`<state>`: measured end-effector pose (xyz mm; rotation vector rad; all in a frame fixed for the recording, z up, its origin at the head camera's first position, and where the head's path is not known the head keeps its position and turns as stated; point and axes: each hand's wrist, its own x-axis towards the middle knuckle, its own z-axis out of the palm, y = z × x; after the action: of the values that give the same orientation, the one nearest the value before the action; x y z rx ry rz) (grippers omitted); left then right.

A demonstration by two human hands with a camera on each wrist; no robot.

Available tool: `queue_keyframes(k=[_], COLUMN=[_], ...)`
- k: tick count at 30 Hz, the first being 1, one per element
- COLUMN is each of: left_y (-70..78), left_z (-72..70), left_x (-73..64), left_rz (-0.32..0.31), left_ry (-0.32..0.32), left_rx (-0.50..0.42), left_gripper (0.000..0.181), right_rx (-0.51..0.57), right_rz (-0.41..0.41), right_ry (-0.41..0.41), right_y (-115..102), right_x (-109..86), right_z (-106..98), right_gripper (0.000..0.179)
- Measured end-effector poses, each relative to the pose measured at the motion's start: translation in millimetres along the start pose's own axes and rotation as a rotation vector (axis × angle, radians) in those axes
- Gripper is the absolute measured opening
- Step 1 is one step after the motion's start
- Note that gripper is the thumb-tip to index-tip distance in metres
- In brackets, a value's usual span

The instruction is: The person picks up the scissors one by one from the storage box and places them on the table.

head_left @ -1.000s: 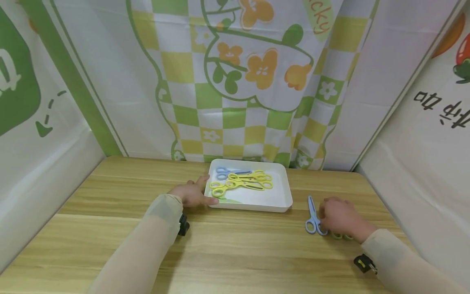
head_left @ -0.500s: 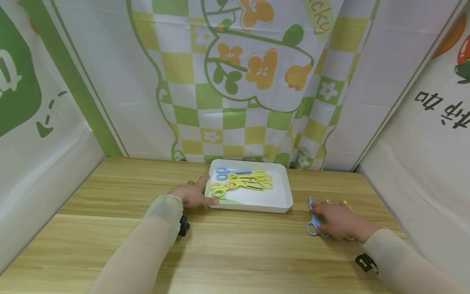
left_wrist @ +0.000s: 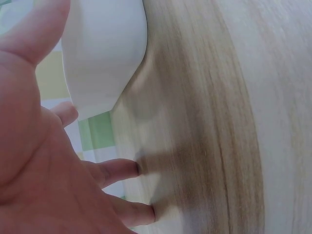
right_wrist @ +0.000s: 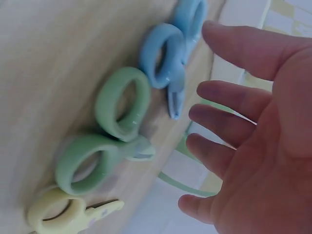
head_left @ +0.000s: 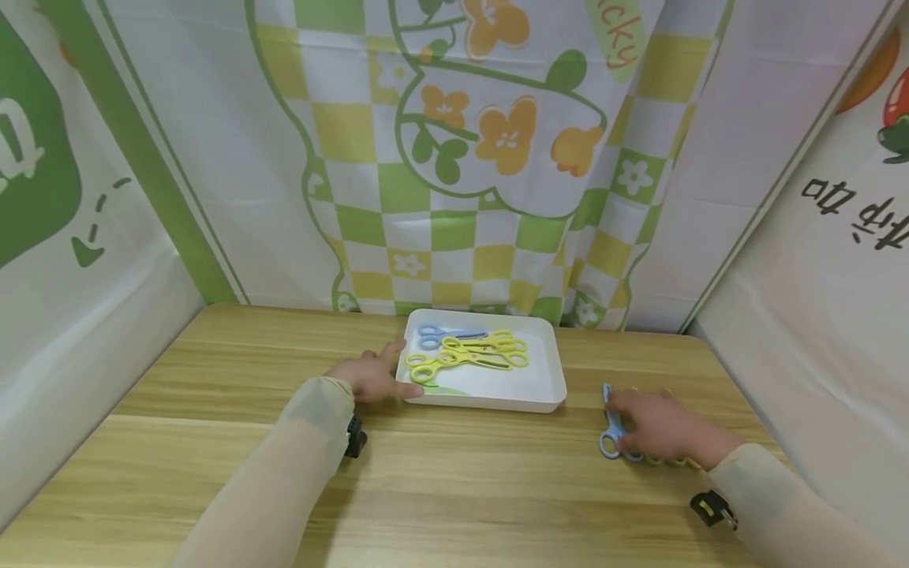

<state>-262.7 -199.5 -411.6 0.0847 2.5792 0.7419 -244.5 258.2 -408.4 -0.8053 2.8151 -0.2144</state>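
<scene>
My left hand (head_left: 365,377) is at the left end of a white tray (head_left: 490,401), its fingers spread; the thumb lies at the front corner. In the tray lie several yellow scissors (head_left: 465,356) and blue scissors (head_left: 431,335). My right hand (head_left: 656,426) is over a row of scissors on the table, fingers extended and slightly bent. Beneath it are blue scissors (right_wrist: 147,58), green scissors (right_wrist: 103,109) and pale yellow scissors (right_wrist: 73,214). In the right wrist view the palm stands apart from the green and yellow ones; whether the thumb touches the blue pair I cannot tell.
The wooden table (head_left: 461,489) ends at a checked curtain (head_left: 454,229) behind the tray. White printed side walls (head_left: 817,315) flank it left and right. A green-printed patch (head_left: 442,390) shows inside the tray's front left corner.
My right hand has gone from bunched fingers to spread ones, drifting slightly right. The blue scissors beside it have shifted a little right and nearer. The left hand and tray stay put.
</scene>
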Motion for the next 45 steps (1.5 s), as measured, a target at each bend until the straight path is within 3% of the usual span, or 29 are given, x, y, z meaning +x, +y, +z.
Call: queue_keyframes(k=[5,14,26,36,40,45], left_y=[-1.5,-2.7,-2.0,-7.3,-11.2,-5.5], left_z=[0.6,3.1,2.3,2.8,3.7,1.8], left_x=[0.1,-0.6,1.4,9.4,13.5,8.8], left_rz=[0.007,-0.001,0.009,0.019,0.031,0.039], left_ry=[0.008,-0.003,-0.003,-0.017,-0.006,-0.004], left_rx=[-0.003,-0.020,-0.015,-0.020,-0.024,-0.018], left_gripper=[0.105,0.106,0.106,0.116,0.121,0.116], right_rx=[0.018,0.206,0.305,0.256,0.177,0.039], right_rz=[-0.043,-0.007,-0.076,-0.003,-0.011,-0.015], right_ry=[0.088,0.105,0.143,0.025,-0.024,-0.111], right_y=[0.1,-16.1,-37.7,-54.0,-61.7,-73.5], right_x=[4.8,23.1,64.6,104.2,119.8,136.4], right_z=[-5.6,-6.1,-2.3,-17.2,-25.9,-28.5], right_gripper=[0.068,0.102,0.112,0.107,0.096,0.088])
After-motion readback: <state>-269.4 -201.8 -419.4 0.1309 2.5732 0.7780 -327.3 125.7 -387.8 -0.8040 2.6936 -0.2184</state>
